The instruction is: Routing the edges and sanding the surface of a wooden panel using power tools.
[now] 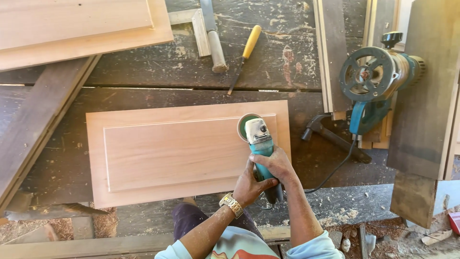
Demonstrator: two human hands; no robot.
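One teal angle grinder (261,144), long axis running away from the person, disc end on the upper right corner of one pale raised-panel wooden door (187,151). Left hand (251,184) and right hand (275,163): fingers wrapped tight around grinder body. Right of door: one black hammer (330,136), one teal router (376,79).

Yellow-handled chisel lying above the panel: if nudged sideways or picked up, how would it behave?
The yellow-handled chisel lies flat on the dark plank workbench; its rounded handle suggests it could roll a little, though the rough planks probably stop it. It looks rigid, a thin metal shank that should not flex. Picked up by the handle, it is probably light and slightly handle-heavy.
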